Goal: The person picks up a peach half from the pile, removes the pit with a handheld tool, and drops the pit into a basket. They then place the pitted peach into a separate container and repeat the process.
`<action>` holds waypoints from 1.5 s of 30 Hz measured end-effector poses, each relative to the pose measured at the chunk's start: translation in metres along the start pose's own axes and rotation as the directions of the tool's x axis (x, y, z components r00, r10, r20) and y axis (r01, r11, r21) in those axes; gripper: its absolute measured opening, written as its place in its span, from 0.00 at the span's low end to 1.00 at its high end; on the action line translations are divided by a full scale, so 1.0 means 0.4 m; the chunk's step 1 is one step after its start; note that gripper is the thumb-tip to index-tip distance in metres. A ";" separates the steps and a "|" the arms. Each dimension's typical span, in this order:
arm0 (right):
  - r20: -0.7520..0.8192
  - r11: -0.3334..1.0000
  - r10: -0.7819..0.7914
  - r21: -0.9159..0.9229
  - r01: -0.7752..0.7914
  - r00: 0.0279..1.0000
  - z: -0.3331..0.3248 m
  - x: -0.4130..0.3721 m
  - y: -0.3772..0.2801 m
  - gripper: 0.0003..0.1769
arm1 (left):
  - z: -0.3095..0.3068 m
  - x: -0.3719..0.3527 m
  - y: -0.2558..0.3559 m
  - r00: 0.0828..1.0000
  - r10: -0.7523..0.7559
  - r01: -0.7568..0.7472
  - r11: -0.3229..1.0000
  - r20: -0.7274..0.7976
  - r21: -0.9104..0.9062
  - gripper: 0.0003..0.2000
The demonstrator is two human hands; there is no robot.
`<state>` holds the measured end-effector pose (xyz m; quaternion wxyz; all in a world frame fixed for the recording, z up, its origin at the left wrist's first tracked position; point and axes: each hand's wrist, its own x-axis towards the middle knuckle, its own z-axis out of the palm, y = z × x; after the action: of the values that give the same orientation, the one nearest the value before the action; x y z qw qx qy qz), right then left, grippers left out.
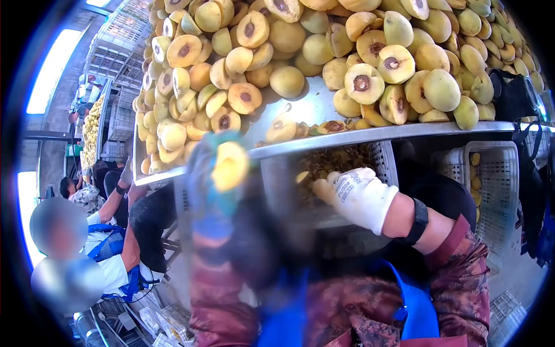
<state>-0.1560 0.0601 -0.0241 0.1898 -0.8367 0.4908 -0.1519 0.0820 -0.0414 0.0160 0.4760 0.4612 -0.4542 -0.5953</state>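
Below the edge of a metal table [324,137], my left hand [219,173], in a blue-green glove and blurred by motion, holds a yellow fruit half [230,166]. My right hand [355,195] wears a white glove with printing on it. Its fingers are bent together over a crate [384,162] of brown pits and scraps [341,161]; a small yellowish piece [302,177] shows near the fingertips, too blurred to tell if it is touched. Halved fruit [248,98] with brown centres is heaped on the table above both hands.
A white perforated crate [491,173] with some fruit stands under the table at the right. Dark bags [529,133] hang at the table's right end. A person in blue and white [115,248] sits at the left, near the table's corner.
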 end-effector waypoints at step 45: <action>-0.429 0.857 0.313 0.513 -0.057 0.847 0.037 0.112 -0.009 0.16 | 0.183 0.022 -0.099 0.911 0.297 -0.358 0.914 0.287 0.190 0.24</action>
<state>-0.1254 0.0248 -0.0323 0.2726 -0.6416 0.5502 -0.4598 0.0031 -0.0375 -0.0121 0.4490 0.3523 -0.6505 -0.5011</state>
